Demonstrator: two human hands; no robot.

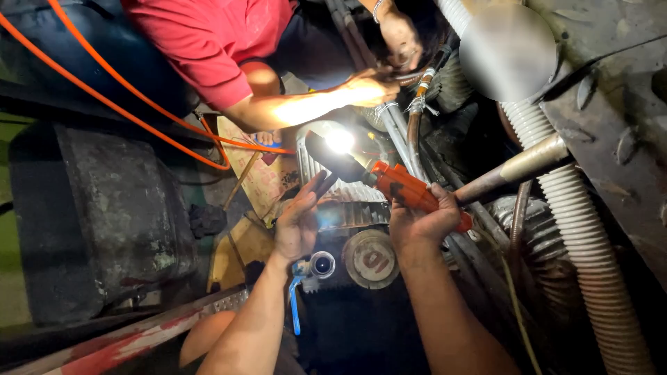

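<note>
- The orange-bodied handheld work light with a black head and a bright round lamp (389,179) sits in the middle of the view, its lamp end angled up and to the left, toward the ribbed silver metal housing (347,198) behind it.
- The right hand (424,221) has its fingers closed around the rear of the orange body, with the thumb side facing the camera; the grip looks firm.
- The left hand (300,221) is open beside the lamp head, fingers spread and slightly curled. Whether the fingertips touch the black head or only hover at it I cannot tell, since the glare washes out that spot.
- To do this well, I judge the beam should be held steady on the cluster of pipes and hoses above, where another person's two hands (375,87) are working, and the open hand kept out of the beam so that it casts no shadow.
- A person in a red short-sleeved shirt (215,42) leans in from the top edge of the view; one brightly lit forearm reaches across to the fittings.
- A thick white corrugated hose (583,229) runs down the right side, and a grey metal tube (514,169) crosses it.
- Thin orange cables (125,97) sweep across the upper left.
- Below the hands lie a round pulley-like disc with a red mark (370,258) and a blue-handled valve (300,288).
</note>
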